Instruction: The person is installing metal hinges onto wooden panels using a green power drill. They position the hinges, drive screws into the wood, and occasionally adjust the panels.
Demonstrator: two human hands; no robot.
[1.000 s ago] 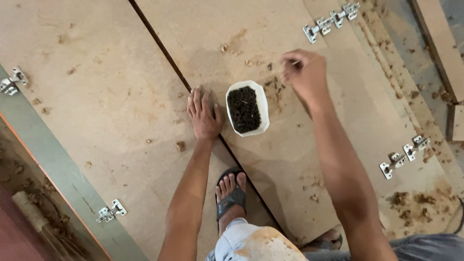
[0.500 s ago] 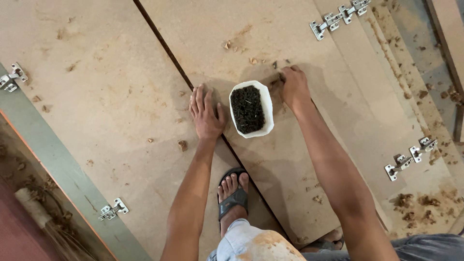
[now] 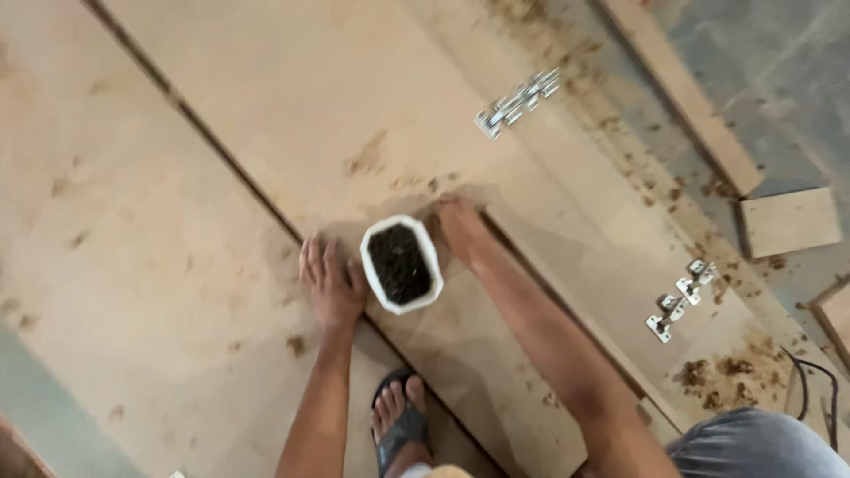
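A white tub [image 3: 401, 264] full of small dark screws stands on a wide wooden board [image 3: 372, 106] lying on the floor. My left hand [image 3: 329, 281] rests flat on the boards just left of the tub, fingers apart, touching its side. My right hand [image 3: 459, 228] is on the board at the tub's right edge, palm down, and I cannot see anything held in it. Below the tub, my foot in a dark sandal [image 3: 400, 425] stands in the gap between the boards.
A second large board [image 3: 133, 265] lies to the left across a dark seam. Metal hinges lie in a row at the top [image 3: 518, 102] and at the right [image 3: 680, 299]. Wood offcuts [image 3: 788, 221], sawdust and a black cable [image 3: 810, 389] sit at the right.
My right hand has come back from farther up the board to the tub's right side. The view has shifted, so the tub and hands sit lower in the picture.
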